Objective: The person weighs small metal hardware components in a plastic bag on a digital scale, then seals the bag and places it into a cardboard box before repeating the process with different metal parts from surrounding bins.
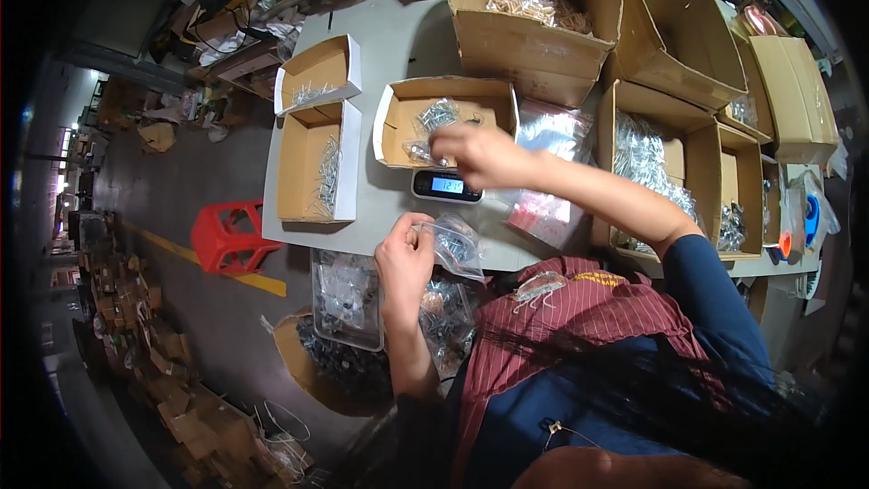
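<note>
My left hand (405, 263) pinches the top of a clear plastic bag (457, 246) with small dark parts inside, just off the table's front edge. My right hand (484, 154) reaches over a shallow cardboard box (502, 101), its fingers curled together at the near side. Whatever sits between those fingers is hidden. Inside that box lie small bags of metal pieces (438, 114). The box rests on or against a digital scale (448, 186) with a lit blue display, whose upper part it covers.
Two shallow boxes (339, 122) of loose screws or nails stand at left. Tall cartons (534, 63) and boxes of bagged hardware (647, 158) line the back and right. Flat plastic bags (548, 208) lie beside the scale. Below are a clear bin (348, 308) and a red stool (233, 237).
</note>
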Demonstrator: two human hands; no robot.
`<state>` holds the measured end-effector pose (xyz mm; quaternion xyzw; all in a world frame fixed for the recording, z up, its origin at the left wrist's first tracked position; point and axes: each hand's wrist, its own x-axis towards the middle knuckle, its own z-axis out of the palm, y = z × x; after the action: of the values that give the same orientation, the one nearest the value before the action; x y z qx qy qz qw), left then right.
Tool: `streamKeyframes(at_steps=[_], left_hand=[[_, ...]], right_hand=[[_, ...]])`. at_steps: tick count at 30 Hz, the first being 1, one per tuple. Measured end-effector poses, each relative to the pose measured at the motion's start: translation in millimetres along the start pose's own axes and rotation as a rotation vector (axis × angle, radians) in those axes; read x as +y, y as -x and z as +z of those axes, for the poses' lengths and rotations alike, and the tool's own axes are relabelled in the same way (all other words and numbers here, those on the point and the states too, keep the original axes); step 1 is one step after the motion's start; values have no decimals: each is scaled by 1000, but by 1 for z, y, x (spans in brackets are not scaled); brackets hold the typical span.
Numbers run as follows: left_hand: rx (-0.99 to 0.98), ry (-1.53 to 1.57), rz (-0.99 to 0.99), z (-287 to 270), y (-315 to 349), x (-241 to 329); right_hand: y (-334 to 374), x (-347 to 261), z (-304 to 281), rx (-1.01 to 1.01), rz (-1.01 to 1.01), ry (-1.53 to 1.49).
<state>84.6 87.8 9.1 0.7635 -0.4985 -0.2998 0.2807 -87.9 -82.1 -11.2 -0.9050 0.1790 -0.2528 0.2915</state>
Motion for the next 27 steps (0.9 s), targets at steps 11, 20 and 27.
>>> streamKeyframes(at_steps=[11, 20, 27], left_hand=[[-8, 507, -69, 4, -2, 0], [-67, 760, -102, 15, -12, -1], [-174, 729, -108, 14, -16, 21]], right_hand=[[-12, 75, -19, -44, 439, -107], [7, -20, -62, -218, 529, -1001], [27, -54, -39, -299, 96, -94]])
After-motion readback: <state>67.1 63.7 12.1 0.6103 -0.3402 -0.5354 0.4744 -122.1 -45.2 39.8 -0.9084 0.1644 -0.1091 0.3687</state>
